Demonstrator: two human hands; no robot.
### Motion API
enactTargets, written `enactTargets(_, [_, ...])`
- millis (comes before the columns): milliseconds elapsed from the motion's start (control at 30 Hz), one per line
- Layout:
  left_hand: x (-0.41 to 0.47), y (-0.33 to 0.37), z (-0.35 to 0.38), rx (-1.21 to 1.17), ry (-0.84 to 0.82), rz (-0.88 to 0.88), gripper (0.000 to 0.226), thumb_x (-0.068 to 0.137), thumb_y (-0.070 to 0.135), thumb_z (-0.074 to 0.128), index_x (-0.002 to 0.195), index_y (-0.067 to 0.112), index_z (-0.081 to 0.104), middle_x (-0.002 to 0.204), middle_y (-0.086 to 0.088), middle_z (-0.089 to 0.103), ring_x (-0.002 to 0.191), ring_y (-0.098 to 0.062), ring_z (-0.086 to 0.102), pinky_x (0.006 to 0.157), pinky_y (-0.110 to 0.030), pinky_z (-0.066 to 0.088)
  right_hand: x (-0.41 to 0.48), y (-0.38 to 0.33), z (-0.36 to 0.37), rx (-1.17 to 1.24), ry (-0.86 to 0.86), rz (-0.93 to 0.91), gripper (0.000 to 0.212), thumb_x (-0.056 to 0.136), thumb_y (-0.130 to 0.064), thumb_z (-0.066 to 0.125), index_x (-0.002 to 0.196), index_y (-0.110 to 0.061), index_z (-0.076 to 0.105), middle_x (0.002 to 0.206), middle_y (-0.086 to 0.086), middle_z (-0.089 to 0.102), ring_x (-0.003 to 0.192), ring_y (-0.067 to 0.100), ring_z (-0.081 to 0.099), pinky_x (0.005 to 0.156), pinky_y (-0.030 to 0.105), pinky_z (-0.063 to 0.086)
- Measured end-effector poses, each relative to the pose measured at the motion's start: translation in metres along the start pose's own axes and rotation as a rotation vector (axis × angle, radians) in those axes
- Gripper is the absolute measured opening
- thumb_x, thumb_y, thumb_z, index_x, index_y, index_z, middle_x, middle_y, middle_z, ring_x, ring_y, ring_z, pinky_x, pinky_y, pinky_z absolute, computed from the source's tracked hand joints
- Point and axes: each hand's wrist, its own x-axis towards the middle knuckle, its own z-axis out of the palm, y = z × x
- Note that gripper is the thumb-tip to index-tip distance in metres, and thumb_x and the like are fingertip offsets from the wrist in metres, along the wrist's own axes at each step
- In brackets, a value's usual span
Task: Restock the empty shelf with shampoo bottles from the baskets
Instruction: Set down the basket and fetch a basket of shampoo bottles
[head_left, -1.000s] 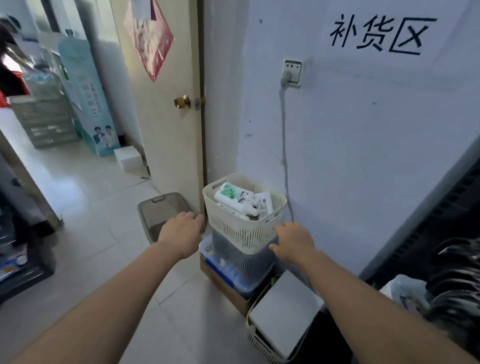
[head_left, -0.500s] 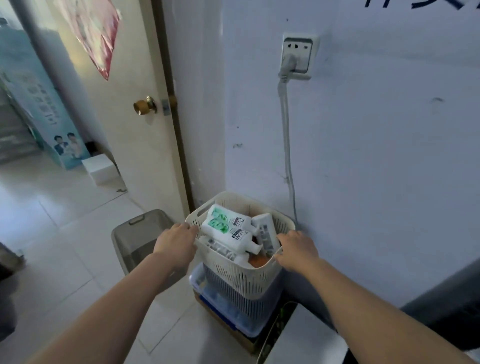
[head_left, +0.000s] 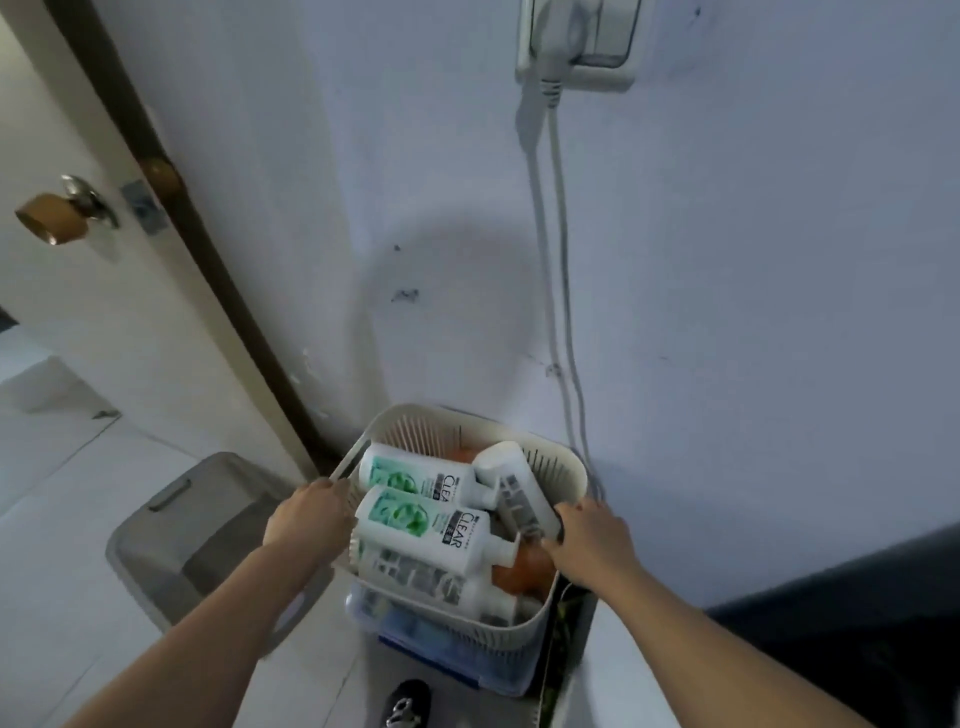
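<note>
Restock, pick-up stage: left hand (head_left: 309, 514) & right hand (head_left: 587, 535) curl fingers over opposite rims of cream basket (head_left: 426, 431), stacked on a blue crate (head_left: 452, 649) by the wall, piled w/ white shampoo bottles (head_left: 431, 525) lying flat; next prob. a level lift toward the shelf, not in view.

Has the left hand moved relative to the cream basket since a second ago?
Yes. The left hand was off the cream basket's left side, apart from it; it has since closed in rightward and now grips the basket's left rim.
</note>
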Motion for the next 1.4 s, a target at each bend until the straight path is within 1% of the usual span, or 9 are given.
enactTargets(233, [0.088,-0.019,0.014,-0.078,-0.098,0.065,0.044,0.093,0.03,0.052,0.134,0.017,0.043,0.126,-0.01,0.054,0.119,-0.03,0.051,0.094,-0.042,0.045,0.025,-0.03,0.019,0.311,0.14,0.309,0.065,0.092,-0.036,0.06,0.146,-0.015,0.031,0.136,0.011,0.046,0.121,0.031,0.052,0.097,0.04,0.045])
enactTargets(367, [0.124,-0.023,0.035,-0.169,-0.187,0.032,0.057,0.094,0.028,0.053,0.142,0.009,0.03,0.137,-0.018,0.047,0.126,-0.037,0.047,0.098,-0.049,0.043,0.029,-0.039,0.033,0.554,0.234,0.486,0.065,0.091,-0.022,0.06,0.147,-0.011,0.027,0.13,0.012,0.044,0.115,0.032,0.053,0.083,0.036,0.047])
enactTargets(467, [0.143,-0.028,0.05,-0.205,-0.178,0.021,0.052,0.097,0.026,0.047,0.141,0.005,0.03,0.134,-0.022,0.05,0.123,-0.041,0.049,0.094,-0.051,0.044,0.032,-0.04,0.048,0.686,0.212,0.595,0.047,0.097,-0.022,0.052,0.14,-0.016,0.036,0.125,0.006,0.051,0.109,0.028,0.056,0.079,0.032,0.043])
enactTargets(600, [0.155,-0.035,0.062,-0.307,-0.083,0.067,0.03,0.099,0.024,0.042,0.124,0.01,0.046,0.115,-0.02,0.06,0.102,-0.04,0.058,0.074,-0.04,0.042,0.036,-0.042,0.059,0.83,0.248,0.768,0.015,0.104,-0.023,0.036,0.109,-0.015,0.048,0.097,0.005,0.06,0.087,0.026,0.059,0.071,0.034,0.042])
enactTargets(800, [0.158,-0.037,0.071,-0.642,-0.057,-0.017,0.023,0.101,0.028,0.035,0.104,0.017,0.055,0.086,-0.011,0.062,0.082,-0.034,0.06,0.068,-0.04,0.044,0.041,-0.046,0.075,1.064,0.327,0.846,0.042,0.107,-0.034,0.027,0.114,-0.005,0.056,0.102,0.01,0.059,0.097,0.028,0.056,0.088,0.039,0.045])
enactTargets(1000, [0.163,-0.035,0.068,-0.743,-0.068,-0.152,0.037,0.098,0.036,0.038,0.104,0.012,0.066,0.096,-0.016,0.068,0.091,-0.038,0.062,0.078,-0.046,0.05,0.046,-0.045,0.072,1.133,0.389,0.947,0.049,0.107,-0.036,0.026,0.11,-0.004,0.062,0.104,0.012,0.06,0.102,0.03,0.057,0.09,0.037,0.043])
enactTargets(1100, [0.16,-0.034,0.067,-0.792,-0.03,-0.211,0.034,0.095,0.036,0.04,0.1,0.012,0.063,0.094,-0.021,0.066,0.083,-0.04,0.06,0.07,-0.045,0.049,0.04,-0.044,0.074,1.134,0.394,0.952,0.046,0.107,-0.037,0.027,0.104,-0.008,0.062,0.108,0.014,0.062,0.102,0.03,0.057,0.095,0.04,0.044])
enactTargets(1233, [0.154,-0.03,0.059,-0.828,-0.043,-0.237,0.031,0.095,0.035,0.041,0.093,0.012,0.061,0.08,-0.018,0.06,0.061,-0.028,0.048,0.057,-0.034,0.039,0.029,-0.038,0.074,1.17,0.423,0.985,0.043,0.105,-0.038,0.032,0.097,-0.009,0.063,0.097,0.01,0.062,0.092,0.027,0.057,0.089,0.041,0.046])
enactTargets(1400, [0.132,-0.021,0.044,-0.927,-0.128,-0.236,0.027,0.098,0.032,0.042,0.088,0.016,0.061,0.064,-0.004,0.046,0.047,-0.017,0.033,0.046,-0.025,0.025,-0.004,-0.024,0.081,1.271,0.43,1.029,0.042,0.103,-0.043,0.036,0.082,-0.019,0.063,0.071,-0.002,0.054,0.061,0.014,0.046,0.058,0.029,0.038])
